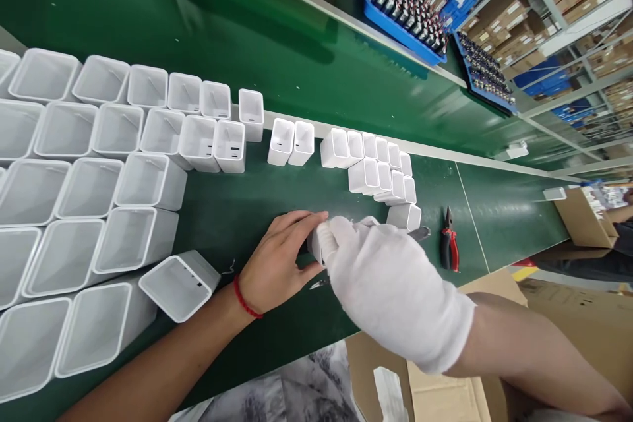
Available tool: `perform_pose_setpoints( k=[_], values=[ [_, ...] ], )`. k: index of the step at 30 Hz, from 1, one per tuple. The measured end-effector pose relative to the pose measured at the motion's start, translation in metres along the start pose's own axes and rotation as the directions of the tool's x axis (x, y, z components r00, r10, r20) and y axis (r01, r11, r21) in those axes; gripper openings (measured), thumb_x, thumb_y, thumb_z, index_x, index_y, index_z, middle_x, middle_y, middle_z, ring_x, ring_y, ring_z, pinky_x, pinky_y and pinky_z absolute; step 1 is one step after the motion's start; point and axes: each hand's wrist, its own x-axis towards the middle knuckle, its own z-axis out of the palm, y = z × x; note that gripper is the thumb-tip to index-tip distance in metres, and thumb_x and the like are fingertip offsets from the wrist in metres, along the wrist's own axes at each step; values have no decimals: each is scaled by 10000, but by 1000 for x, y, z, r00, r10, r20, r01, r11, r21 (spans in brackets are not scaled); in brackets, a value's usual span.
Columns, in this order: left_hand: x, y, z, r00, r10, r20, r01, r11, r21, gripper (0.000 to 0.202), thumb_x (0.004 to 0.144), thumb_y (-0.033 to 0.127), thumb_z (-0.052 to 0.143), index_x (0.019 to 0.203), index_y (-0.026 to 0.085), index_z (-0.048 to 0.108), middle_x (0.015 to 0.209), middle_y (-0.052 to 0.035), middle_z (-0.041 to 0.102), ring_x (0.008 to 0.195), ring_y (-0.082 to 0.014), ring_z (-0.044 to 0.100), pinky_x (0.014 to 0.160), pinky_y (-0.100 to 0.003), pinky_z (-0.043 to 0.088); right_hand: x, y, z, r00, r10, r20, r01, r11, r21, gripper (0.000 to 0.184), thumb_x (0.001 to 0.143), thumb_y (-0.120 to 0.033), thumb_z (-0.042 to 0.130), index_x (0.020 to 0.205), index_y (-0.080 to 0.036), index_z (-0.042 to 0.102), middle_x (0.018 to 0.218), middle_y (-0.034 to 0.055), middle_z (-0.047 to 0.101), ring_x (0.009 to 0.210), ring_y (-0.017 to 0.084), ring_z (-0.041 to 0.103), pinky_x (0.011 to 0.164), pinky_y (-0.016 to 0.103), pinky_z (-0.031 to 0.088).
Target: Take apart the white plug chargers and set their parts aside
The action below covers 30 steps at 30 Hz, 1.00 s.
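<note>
My bare left hand (281,257), a red cord at its wrist, grips a small white plastic box (316,247) on the green bench. My right hand (390,290), in a white glove, is closed over the box's far side and meets it at the thumb. From that glove a flat grey tool end (420,233) sticks out to the right; the rest of the tool is covered, so its kind does not show. A white box lying tilted (180,287) is by my left forearm. Under my hands a small metal tip (319,283) shows partly.
Rows of open white boxes (69,135) fill the left, and smaller groups (378,175) stand along the back ledge. Red-and-black pliers (449,247) lie right. Blue trays of parts (405,33) sit on the upper shelf. Cardboard (445,392) is below the front edge. Another person's arm (620,213) shows far right.
</note>
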Motion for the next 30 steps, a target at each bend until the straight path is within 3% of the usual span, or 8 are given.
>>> perform_pose_setpoints(
  k=[4,8,10,12,15,19,24,30],
  values=[
    [1,0,-1,996,-62,-64,56,995,-86,542,771,192,698,1266,216,479,1221,-85,628,1165,-256,580,992,-403,511,-11,11,-2,971,-145,-188,151,988,18,199,863,-202,528,1037,-167,618,888,67,660,498,134,510,428,279,276],
    [2,3,-1,984,-120,-129,97,981,-171,549,750,224,750,1237,229,496,1246,-76,611,1173,-239,584,1000,-393,515,-44,23,19,839,233,-492,-75,944,320,263,866,-311,645,1111,-231,588,848,21,652,573,111,585,465,222,379],
    [1,5,-1,981,-126,-144,96,975,-201,548,748,205,752,1231,237,496,1249,-69,610,1169,-226,588,998,-379,518,-54,23,41,810,419,-410,-144,820,554,196,857,-298,653,1037,-225,621,838,21,649,588,113,587,497,220,426],
    [1,8,0,981,-107,-161,70,973,-219,554,747,188,755,1228,243,487,1255,-64,609,1172,-217,587,999,-365,519,-55,17,64,850,504,-154,-208,590,780,249,868,-359,622,1054,-193,637,800,25,650,506,101,512,490,240,437],
    [0,12,1,980,-60,-191,13,971,-238,543,753,186,752,1215,250,474,1266,-70,604,1178,-220,586,992,-366,528,-43,5,87,916,361,177,-248,161,955,528,875,-506,567,1270,-156,561,740,29,650,473,107,441,492,267,435],
    [-2,12,4,969,-50,-241,-21,959,-283,488,793,174,697,1207,246,449,1261,-95,576,1186,-232,576,955,-383,551,-21,-9,91,959,233,161,-115,-198,973,595,853,-561,581,1342,-226,519,1050,75,667,781,184,605,761,330,511],
    [-1,5,5,945,-138,-298,36,946,-322,526,725,187,736,1152,223,431,1226,-99,471,1134,-227,562,899,-375,565,1,-12,80,975,199,104,-39,-306,951,587,833,-486,652,1338,-219,516,1258,80,611,1198,257,539,1074,418,375],
    [2,7,-3,940,-231,-251,178,960,-218,678,682,210,759,1266,201,413,1175,-105,442,1087,-256,561,929,-449,524,16,-8,88,982,169,90,-37,-293,955,633,782,-462,711,1328,-213,512,1294,75,590,1169,251,547,1062,419,381]
  ],
)
